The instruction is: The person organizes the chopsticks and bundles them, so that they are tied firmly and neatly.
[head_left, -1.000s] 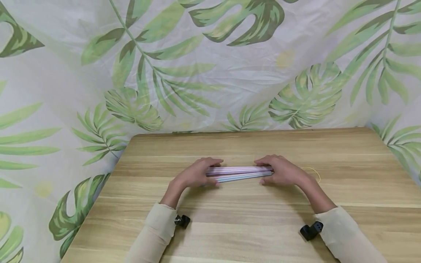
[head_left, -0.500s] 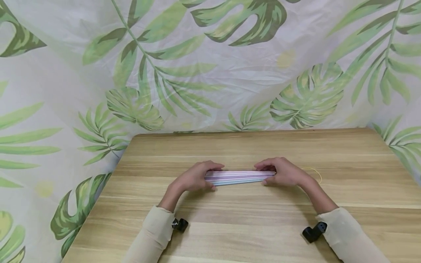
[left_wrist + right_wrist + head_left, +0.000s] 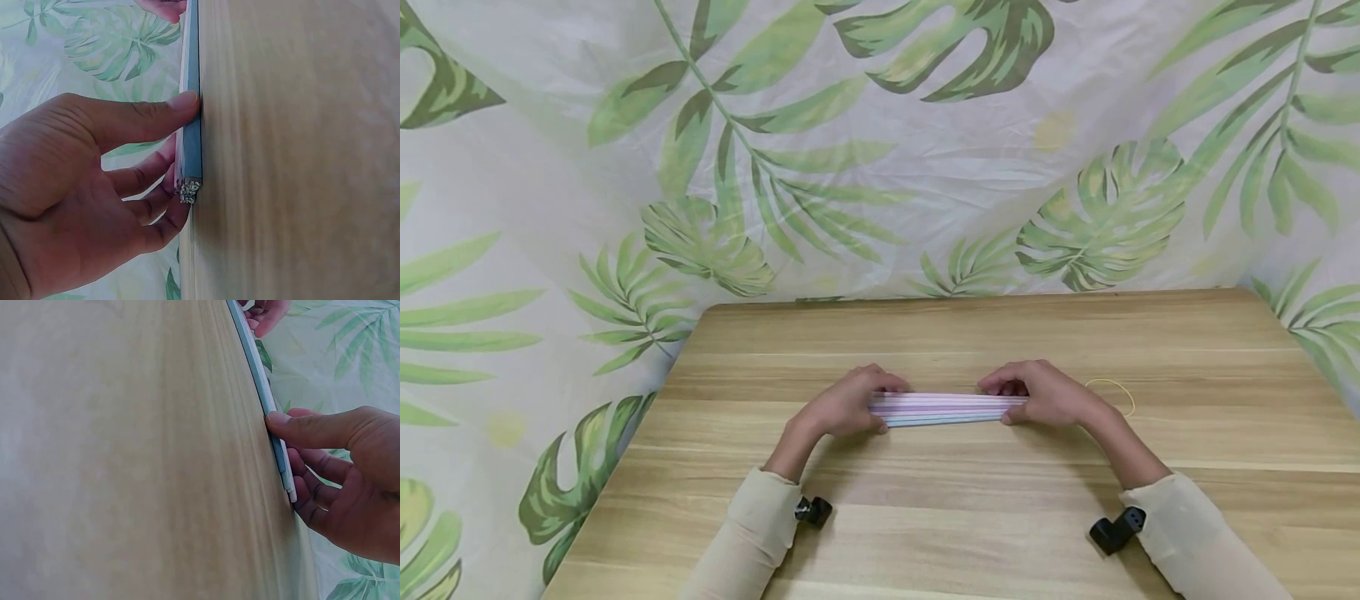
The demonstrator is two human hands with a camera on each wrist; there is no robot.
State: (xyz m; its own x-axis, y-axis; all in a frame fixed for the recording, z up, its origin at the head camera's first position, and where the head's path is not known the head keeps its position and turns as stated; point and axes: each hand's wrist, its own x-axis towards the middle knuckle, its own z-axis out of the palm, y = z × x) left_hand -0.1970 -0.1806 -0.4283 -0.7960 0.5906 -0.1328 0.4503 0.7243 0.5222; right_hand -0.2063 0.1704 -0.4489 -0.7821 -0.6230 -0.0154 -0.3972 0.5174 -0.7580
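while hands (image 3: 848,404) (image 3: 1048,396) pinch striped bundle (image 3: 947,408), far table edge (image 3: 970,301) well apart

Creased, leaf-printed cloth (image 3: 970,167) screens the back and both sides of a wood-grain tabletop (image 3: 955,533) in what appears to be an indoor setting; whether home or studio cannot be told.

On the table (image 3: 947,517), the sticks (image 3: 947,410) lie left of the loop (image 3: 1122,389), before the backdrop (image 3: 955,150).
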